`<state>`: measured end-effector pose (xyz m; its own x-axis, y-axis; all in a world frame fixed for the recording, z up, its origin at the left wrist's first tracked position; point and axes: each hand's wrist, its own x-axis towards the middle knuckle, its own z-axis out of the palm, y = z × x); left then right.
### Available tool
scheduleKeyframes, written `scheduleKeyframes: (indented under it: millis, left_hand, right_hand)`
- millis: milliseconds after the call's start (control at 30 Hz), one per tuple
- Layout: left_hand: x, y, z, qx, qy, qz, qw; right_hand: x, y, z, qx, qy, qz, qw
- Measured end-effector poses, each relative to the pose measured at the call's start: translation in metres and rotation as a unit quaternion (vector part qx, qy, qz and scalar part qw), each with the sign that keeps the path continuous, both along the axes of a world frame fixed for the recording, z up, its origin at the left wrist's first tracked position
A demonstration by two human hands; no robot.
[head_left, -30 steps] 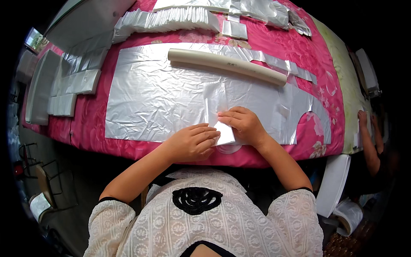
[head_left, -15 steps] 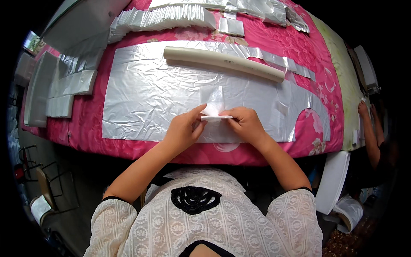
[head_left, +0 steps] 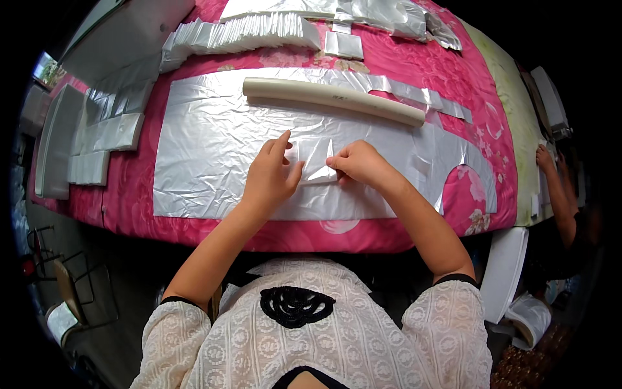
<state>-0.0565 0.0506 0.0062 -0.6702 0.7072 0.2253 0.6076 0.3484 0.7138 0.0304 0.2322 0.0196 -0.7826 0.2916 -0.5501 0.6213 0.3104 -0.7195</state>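
Note:
A small, thin white plastic sheet (head_left: 315,155), folded along its near side, lies over the silver sheeting (head_left: 207,142) in front of me. My right hand (head_left: 360,166) pinches its right edge between thumb and fingers. At the left edge of the plastic sheet is my left hand (head_left: 269,170), thumb and fingers apart, with nothing gripped in it. Just beyond both hands, a long cream-coloured tube (head_left: 334,100) rests slantwise on the silver sheeting.
A row of folded white packets (head_left: 243,37) stands at the far left, with a single packet (head_left: 344,45) beside it. Stacked packets (head_left: 107,133) lie near a white box (head_left: 57,142). A pink flowered cloth (head_left: 363,241) covers the table. At right, another person's hand (head_left: 545,157) works.
The plastic sheet was held up edge-on between both hands and now lies lower and flatter. My left hand has let go and opened, while my right hand still pinches the sheet.

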Motion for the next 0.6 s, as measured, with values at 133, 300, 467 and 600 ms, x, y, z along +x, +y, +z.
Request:
scheduleKeyframes:
  millis: [133,300,467,600]
  left_hand:
    - [0.009,0.005,0.000,0.057,0.180,-0.136,0.973]
    - [0.022,0.021,-0.014,-0.121,0.204,-0.154,0.959]
    - [0.019,0.021,-0.026,-0.147,0.205,-0.117,0.961]
    - [0.021,0.019,-0.029,-0.145,0.204,-0.117,0.961]
  right_hand:
    - [-0.001,0.002,-0.004,0.008,-0.011,0.012,1.000]
    - [-0.001,0.005,-0.011,0.001,0.003,0.011,1.000]
    - [0.000,0.001,-0.010,0.039,0.004,0.006,0.999]
    - [0.008,-0.011,0.002,0.099,0.038,0.017,0.994]
